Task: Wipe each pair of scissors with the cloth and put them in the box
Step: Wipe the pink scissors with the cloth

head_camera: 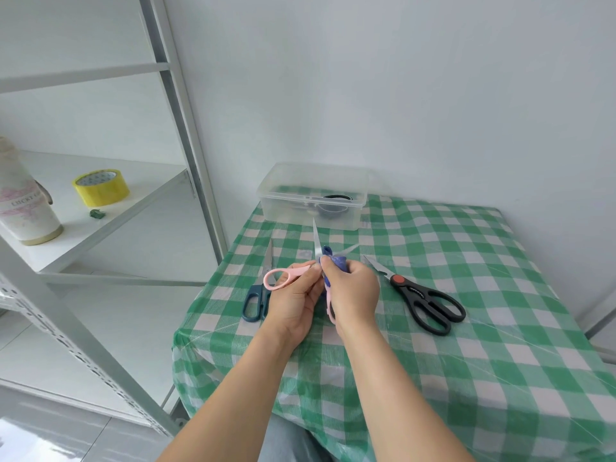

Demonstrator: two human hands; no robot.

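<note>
My left hand (293, 305) holds the pink scissors (283, 277) by a handle, blades spread open above the table. My right hand (353, 295) grips a blue cloth (336, 261) bunched around one blade near the pivot; a bare blade tip (316, 235) points toward the box. Dark teal scissors (255, 301) lie flat on the table left of my left hand, partly hidden by it. Black scissors with a red pivot (430, 303) lie to the right. A clear plastic box (283, 201) stands at the table's far edge with a dark pair of scissors (335, 205) inside.
The table carries a green and white checked cover (466, 328) under clear film. A white metal shelf (110, 208) stands to the left, holding a yellow tape roll (100, 187) and a white bottle (23, 201). A white wall rises right behind the box.
</note>
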